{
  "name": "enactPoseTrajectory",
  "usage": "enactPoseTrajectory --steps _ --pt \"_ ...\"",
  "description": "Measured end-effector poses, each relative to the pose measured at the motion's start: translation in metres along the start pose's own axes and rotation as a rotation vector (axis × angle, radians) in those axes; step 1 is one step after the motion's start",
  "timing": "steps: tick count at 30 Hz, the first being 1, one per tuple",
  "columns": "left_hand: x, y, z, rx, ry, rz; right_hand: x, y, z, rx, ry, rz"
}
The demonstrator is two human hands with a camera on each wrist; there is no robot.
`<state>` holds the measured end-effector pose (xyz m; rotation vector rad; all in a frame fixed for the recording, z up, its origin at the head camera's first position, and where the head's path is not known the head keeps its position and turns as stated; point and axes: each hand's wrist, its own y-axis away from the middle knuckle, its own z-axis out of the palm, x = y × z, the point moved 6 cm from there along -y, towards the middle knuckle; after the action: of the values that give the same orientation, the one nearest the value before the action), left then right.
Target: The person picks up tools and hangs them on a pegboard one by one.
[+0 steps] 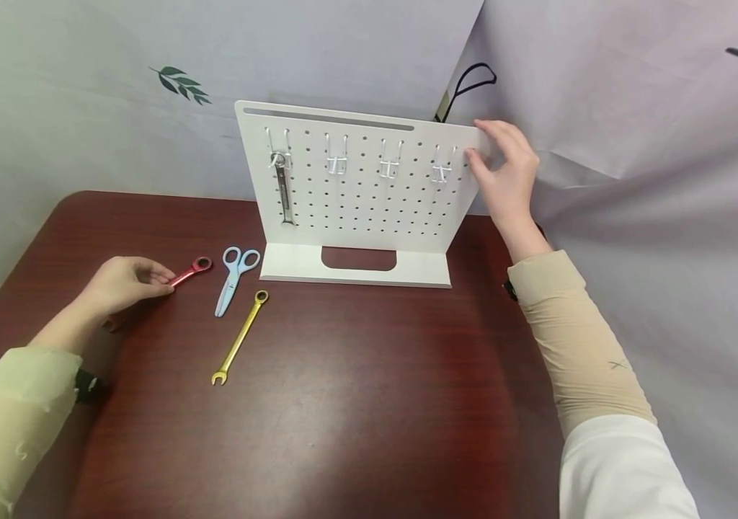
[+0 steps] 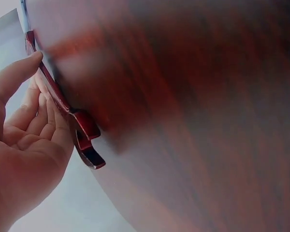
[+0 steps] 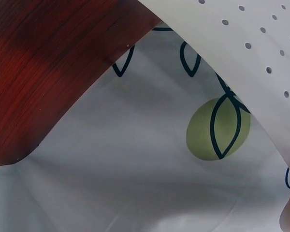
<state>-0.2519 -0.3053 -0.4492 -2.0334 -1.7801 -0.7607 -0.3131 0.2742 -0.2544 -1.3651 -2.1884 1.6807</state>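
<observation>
Left grip [image 1: 124,280] pinches red metal wrench [image 1: 183,277], mid-shaft hidden; right grip [image 1: 510,173] holds white perforated board [image 1: 372,191] at right edge.

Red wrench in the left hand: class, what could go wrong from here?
The left hand pinches the red wrench, so it might slip. It could brush the light blue scissors lying close by. If the right hand, gripping a top corner of the pegboard, jolts it, the silver wrench hanging there might fall.

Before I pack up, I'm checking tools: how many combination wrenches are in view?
3: a red wrench in the left hand, a yellow wrench on the table, and a silver wrench hooked on the pegboard.
</observation>
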Motion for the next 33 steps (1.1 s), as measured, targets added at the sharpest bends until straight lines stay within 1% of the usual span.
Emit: enactPoseTrajectory --steps 8,15,18,23,26,29,33 --pt "-0.007 -0.003 -0.001 -0.039 0.069 -0.064 0.0 0.001 -0.001 -0.001 0.008 0.006" --pt "-0.006 -0.001 0.001 -0.042 0.056 -0.051 0.001 0.0 0.0 0.004 0.006 0.009" --pt "-0.003 -0.001 0.001 -0.046 0.045 -0.047 0.003 -0.001 0.0 0.018 -0.009 0.027" --pt "0.0 -0.001 -0.003 -0.045 0.007 -0.035 0.004 -0.003 0.001 0.031 -0.013 0.031" --pt "-0.001 0.001 -0.006 -0.046 -0.008 -0.038 0.003 -0.003 0.001 0.026 -0.008 0.021" --pt "-0.002 0.003 -0.008 -0.031 -0.004 -0.045 0.002 -0.002 0.001 0.021 -0.004 0.014" --pt "0.0 0.006 -0.012 0.035 0.025 -0.041 0.001 0.0 0.001 0.005 0.005 0.009"
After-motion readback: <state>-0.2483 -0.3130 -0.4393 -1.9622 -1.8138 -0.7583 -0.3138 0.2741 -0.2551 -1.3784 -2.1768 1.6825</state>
